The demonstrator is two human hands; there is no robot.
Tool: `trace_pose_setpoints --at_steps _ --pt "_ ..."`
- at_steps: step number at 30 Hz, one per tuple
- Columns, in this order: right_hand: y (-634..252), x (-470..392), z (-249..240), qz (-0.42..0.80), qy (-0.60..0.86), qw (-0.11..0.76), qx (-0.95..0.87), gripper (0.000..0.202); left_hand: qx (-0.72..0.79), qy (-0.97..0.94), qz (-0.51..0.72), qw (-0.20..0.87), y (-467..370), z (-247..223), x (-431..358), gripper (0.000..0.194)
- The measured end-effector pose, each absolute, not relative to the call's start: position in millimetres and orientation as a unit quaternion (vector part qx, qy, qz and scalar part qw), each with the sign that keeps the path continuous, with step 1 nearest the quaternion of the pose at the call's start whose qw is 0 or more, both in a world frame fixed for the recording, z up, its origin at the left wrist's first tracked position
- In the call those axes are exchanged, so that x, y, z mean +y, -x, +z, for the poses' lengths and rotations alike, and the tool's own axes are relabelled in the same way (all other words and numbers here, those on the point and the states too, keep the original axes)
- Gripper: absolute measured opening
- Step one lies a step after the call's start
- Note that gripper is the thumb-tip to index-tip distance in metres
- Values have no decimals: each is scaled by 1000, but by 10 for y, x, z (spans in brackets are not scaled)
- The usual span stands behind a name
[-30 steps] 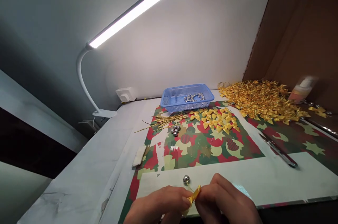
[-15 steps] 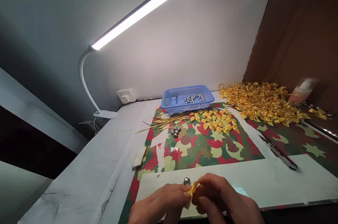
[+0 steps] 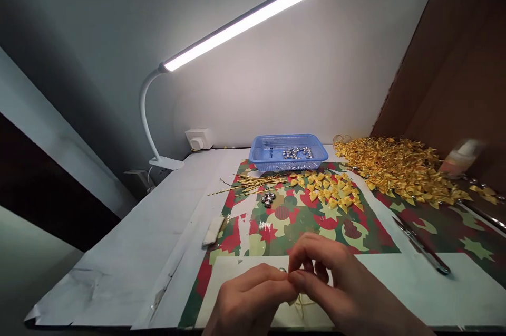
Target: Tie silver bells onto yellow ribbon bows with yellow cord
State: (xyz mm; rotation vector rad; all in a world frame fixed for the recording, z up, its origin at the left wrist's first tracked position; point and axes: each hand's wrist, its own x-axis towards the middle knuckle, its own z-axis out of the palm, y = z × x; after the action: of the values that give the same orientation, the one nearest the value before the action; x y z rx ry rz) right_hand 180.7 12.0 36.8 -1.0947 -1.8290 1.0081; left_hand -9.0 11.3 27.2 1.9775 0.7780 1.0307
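My left hand (image 3: pixel 253 294) and my right hand (image 3: pixel 336 278) meet at the front edge of the table, fingertips pressed together. Between them they pinch a small yellow bow, mostly hidden by the fingers. Thin gold strands (image 3: pixel 302 305) hang below the fingertips. A silver bell (image 3: pixel 282 269) shows just behind my left fingers, largely covered. Under the hands lies a white sheet (image 3: pixel 395 283).
A blue basket (image 3: pixel 288 164) with silver bells stands at the back. In front are gold ties (image 3: pixel 256 184), a few bells (image 3: pixel 268 199) and yellow bows (image 3: pixel 332 188). Tweezers (image 3: pixel 422 249) and a large bow pile (image 3: pixel 395 167) lie right; a lamp (image 3: pixel 253 17) hangs above.
My right hand has risen and closed in against my left fingertips, covering the yellow bow and most of the bell. Gold strands now show below. The camera view has shifted.
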Motion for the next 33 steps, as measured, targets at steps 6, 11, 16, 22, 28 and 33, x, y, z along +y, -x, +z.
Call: trace_pose_setpoints --at_steps 6,11,16,22,28,33 --pt "-1788 235 434 532 393 413 -626 16 339 -715 420 444 41 316 183 23" --pt "-1840 530 383 614 359 558 -427 28 406 -603 443 525 21 309 248 12" --pt "-2102 720 380 635 331 642 -273 50 430 -526 444 584 18 390 245 5" --pt "-2400 801 428 572 312 726 -220 46 438 -461 439 635 -25 554 178 4" --pt "-2617 883 388 492 310 783 -219 36 423 -443 436 659 -13 563 160 6" --pt "-2741 927 308 444 322 804 -229 36 412 -437 441 667 0 563 155 4"
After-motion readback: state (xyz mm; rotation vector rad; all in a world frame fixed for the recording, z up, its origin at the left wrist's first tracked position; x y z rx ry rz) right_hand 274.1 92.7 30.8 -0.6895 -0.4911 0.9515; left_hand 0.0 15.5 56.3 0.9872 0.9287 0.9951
